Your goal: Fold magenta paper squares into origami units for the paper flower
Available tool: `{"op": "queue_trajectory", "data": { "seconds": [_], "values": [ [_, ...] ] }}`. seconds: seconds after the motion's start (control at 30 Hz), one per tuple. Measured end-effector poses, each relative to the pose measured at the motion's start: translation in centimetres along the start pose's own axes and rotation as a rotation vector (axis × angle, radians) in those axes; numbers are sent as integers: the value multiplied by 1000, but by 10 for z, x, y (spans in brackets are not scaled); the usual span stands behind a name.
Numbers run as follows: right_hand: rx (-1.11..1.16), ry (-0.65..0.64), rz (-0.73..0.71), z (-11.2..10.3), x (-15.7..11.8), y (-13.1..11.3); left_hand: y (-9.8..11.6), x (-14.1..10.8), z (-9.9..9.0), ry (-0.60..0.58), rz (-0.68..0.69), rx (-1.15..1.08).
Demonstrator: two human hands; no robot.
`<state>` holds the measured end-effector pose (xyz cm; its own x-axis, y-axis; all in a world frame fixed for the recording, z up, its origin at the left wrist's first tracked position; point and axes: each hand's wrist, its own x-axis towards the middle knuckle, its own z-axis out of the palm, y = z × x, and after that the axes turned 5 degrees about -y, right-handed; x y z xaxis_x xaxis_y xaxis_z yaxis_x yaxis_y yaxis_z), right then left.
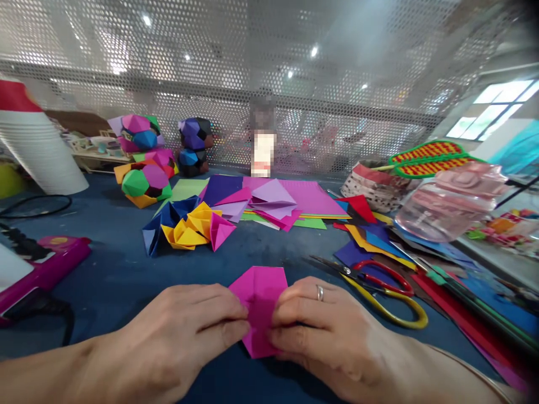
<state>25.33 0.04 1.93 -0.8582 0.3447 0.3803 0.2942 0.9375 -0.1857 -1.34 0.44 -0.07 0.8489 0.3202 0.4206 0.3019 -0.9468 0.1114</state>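
A magenta sheet of folded paper (263, 306) lies on the blue table in front of me, its left side tapering to a point under my fingers. My left hand (189, 331) grips its left edge, thumb and fingers pressed together on the paper. On the opposite edge, my right hand (324, 331), with a ring on one finger, pinches the paper as well. Just beyond sit folded paper pieces: blue ones (154, 227), yellow ones (189, 227) and a pink one (221, 229). Scissors (379, 289) with red and yellow handles rest close to my right hand.
Coloured paper sheets (315, 199) are stacked at the back. Multicoloured paper balls (145, 182) and stacked white cups (37, 146) stand left, near a magenta glue gun (50, 269). To the right are a pink bottle (448, 205), a fabric basket (366, 188) and paper scraps (366, 247).
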Motion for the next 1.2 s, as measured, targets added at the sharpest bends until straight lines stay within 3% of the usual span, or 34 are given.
{"op": "queue_trajectory", "data": {
  "seconds": [0.3,0.47,0.63,0.77,1.0,1.2],
  "values": [
    [200,-25,52,1,1,3,10,9,-11,73,8,73],
    [442,-77,166,-4,1,15,13,6,-7,70,16,28],
    [540,-105,220,-9,3,19,13,-1,0,16,24,-36],
    [604,-61,283,-5,5,14,15,2,-2,46,3,-45],
    [445,27,608,7,13,-1,11,5,-4,7,64,-63],
    [305,-43,673,12,21,-2,14,2,-4,14,20,-45]
  ]
}}
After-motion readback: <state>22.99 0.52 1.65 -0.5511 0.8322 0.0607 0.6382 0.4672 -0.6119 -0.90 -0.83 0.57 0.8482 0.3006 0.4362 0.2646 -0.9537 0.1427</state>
